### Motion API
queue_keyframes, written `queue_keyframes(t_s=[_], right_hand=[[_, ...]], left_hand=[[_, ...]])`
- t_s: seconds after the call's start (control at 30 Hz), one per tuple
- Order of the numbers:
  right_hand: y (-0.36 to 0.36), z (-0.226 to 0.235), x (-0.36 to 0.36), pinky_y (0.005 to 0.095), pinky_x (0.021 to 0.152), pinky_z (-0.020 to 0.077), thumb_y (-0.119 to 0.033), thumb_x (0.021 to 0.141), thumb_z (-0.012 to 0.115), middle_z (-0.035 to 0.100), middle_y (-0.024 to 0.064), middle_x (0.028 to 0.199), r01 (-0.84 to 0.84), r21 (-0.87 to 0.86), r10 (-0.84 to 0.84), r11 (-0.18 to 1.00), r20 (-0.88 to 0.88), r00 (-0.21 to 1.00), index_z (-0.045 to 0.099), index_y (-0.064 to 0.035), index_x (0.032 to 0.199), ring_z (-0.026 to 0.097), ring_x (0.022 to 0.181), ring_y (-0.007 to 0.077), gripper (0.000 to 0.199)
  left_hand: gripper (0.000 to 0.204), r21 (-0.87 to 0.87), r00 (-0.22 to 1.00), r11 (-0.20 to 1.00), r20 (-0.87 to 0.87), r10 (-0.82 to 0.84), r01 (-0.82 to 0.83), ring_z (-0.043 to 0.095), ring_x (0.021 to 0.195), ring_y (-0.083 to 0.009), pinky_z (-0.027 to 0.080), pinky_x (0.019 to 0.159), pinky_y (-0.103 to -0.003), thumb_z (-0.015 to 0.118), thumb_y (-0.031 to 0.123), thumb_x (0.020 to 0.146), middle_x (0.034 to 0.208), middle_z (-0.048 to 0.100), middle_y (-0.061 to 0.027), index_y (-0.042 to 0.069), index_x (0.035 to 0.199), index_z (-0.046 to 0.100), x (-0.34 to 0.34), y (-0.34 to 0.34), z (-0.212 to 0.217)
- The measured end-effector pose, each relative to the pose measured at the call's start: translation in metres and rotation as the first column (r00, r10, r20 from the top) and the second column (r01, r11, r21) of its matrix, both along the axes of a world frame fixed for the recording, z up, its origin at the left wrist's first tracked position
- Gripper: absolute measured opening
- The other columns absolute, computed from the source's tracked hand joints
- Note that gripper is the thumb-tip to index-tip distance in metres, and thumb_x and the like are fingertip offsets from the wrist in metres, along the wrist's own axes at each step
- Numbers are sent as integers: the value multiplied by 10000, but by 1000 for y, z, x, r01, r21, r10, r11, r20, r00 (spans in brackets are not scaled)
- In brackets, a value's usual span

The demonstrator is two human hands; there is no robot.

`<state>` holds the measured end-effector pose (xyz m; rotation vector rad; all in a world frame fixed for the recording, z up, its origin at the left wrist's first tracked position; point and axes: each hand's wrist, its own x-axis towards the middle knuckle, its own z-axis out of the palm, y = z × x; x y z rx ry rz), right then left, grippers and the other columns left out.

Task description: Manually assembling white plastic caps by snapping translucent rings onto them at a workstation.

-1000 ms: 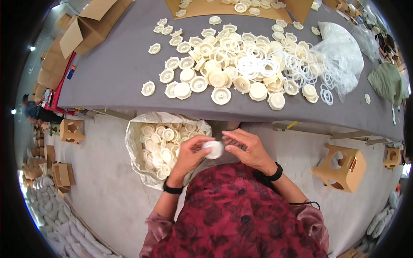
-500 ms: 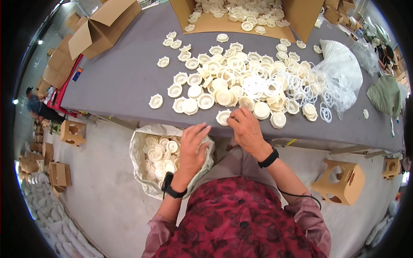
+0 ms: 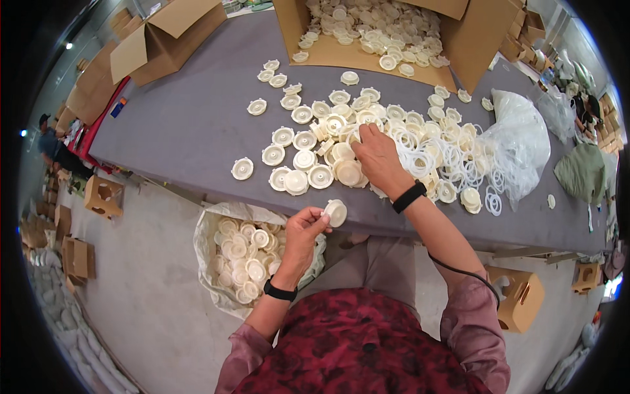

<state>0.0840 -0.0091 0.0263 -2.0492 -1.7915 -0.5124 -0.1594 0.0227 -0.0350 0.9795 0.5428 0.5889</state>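
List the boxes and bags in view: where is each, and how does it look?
Open box: table's far side, brown, full of cream caps.
Empty box: table's far left, brown, flaps open.
Sack: floor, beside left hand, white, holds caps.
Clear bag: table's right, crumpled.

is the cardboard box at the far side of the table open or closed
Open. The cardboard box has its flaps spread, and cream plastic caps show inside.

head view: worn on the head | faces steeply down, fisheye | table (image 3: 197,125) toward 12 o'clock, lap at 6 | close to both hands
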Motion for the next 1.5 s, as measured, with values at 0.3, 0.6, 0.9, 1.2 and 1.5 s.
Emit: queue_keyframes(t_s=[0.3, 0.6, 0.9, 1.2, 1.5], right_hand=[[-27, 14, -7, 332, 620, 455, -34, 775, 733, 628, 83, 715, 66, 338, 176, 939, -635, 752, 739, -46, 870, 593, 678, 227, 96], [-97, -9, -90, 355, 611, 502, 30, 681, 698, 628, 66, 839, -124, 345, 242, 930, -325, 914, 705, -55, 919, 595, 745, 246, 253], [-125, -25, -114, 333, 604, 497, 40, 670, 690, 625, 81, 866, -116, 377, 234, 919, -284, 930, 669, -11, 909, 589, 723, 264, 246], [-140, -26, -104, 207, 556, 411, -61, 910, 688, 612, -33, 798, 311, 265, 242, 913, -964, 109, 698, 9, 947, 514, 668, 28, 80], [-145, -43, -118, 184, 559, 405, -64, 897, 698, 640, -23, 731, 188, 128, 146, 974, -986, -86, 720, -4, 888, 507, 624, 18, 64]], left_hand=[[127, -231, 995, 970, 80, -65, 82, 650, 858, -130, 535, 774, -275, 626, 86, 949, 977, 681, -63, 9, 1049, 640, -9, -6, 7], [180, -368, 972, 914, 214, -94, 169, 635, 1010, -153, 533, 897, -315, 579, 67, 962, 1104, 660, -82, 5, 1130, 594, 10, -30, 7], [171, -299, 977, 944, 196, -81, 138, 645, 951, -133, 535, 872, -298, 601, 57, 952, 1038, 668, -67, -3, 1111, 583, -2, -53, 2], [161, -238, 990, 963, 92, -110, 129, 634, 902, -114, 526, 811, -266, 610, 77, 955, 1033, 671, -61, 7, 1100, 600, -19, -61, -13], [251, -305, 961, 927, 231, -151, 219, 626, 952, -140, 514, 868, -309, 607, 183, 980, 1093, 660, -77, 0, 1150, 584, -17, -64, -19]])
